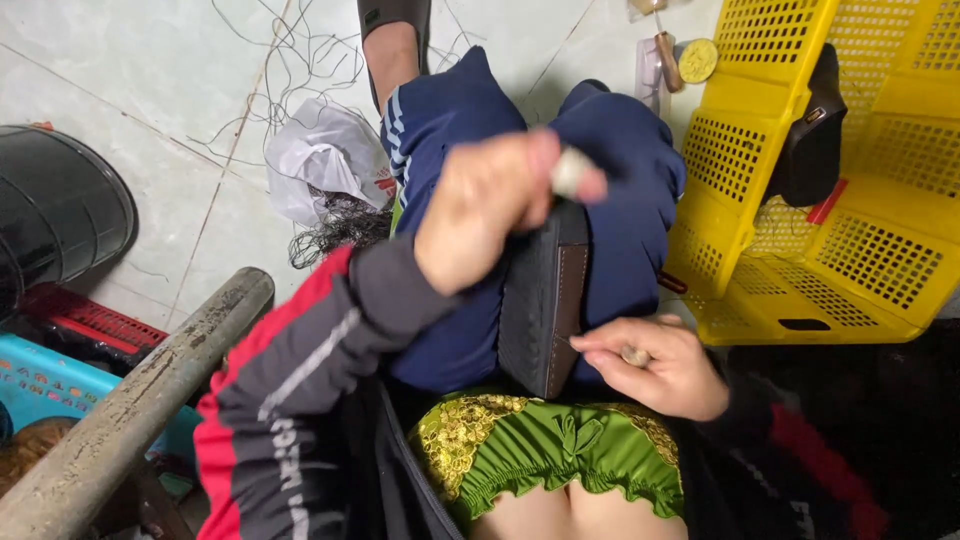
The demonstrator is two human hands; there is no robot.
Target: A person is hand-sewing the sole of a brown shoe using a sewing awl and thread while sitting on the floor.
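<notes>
Your left hand is clenched over the top edge of the dark flat piece, which stands upright between your knees; one fingertip wears a pale cap. Your right hand sits at the piece's lower right edge w/ fingers pinched narrow on something small, prob. a needle, too fine to tell. Little room to move: both knees in blue trousers hem the piece in on either side. To the right, a yellow basket lies tipped on the floor just beside your knee, a dark bag in it. To the left, a grey pole slants close by your sleeve. A white plastic bag and loose threads lie on the tiles ahead.
</notes>
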